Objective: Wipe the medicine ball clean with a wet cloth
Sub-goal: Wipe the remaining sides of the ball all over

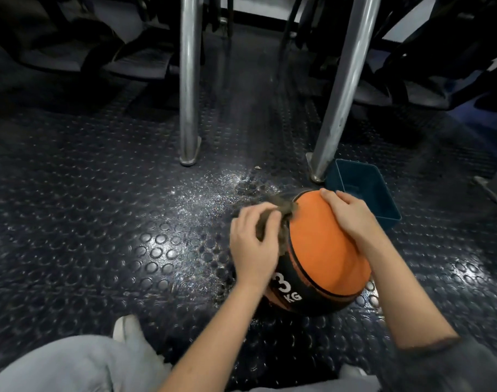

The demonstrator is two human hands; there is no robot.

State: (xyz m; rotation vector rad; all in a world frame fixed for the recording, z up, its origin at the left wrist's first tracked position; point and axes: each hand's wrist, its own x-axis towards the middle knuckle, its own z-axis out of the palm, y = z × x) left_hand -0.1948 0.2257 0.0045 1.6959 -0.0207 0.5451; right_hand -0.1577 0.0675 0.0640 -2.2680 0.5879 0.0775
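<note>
Curled around a bunched brown cloth (286,212), the left hand (253,241) presses it against the upper left side of the medicine ball (323,250). Motion blurs the cloth, so its edges are hard to make out. On the far right part of the orange top lies the right hand (349,216), its fingers loosely straight and close together, pinching nothing. The ball sits on the dark studded floor (100,222), right of centre and close to the person, with a black band reading "3 KG" facing near. Just beyond it to the right stands a blue tub (383,219), beside the foot of a slanted metal leg (343,86). A second metal leg (189,80) stands further left. A glistening patch (207,190) spreads on the floor left of the ball.
</note>
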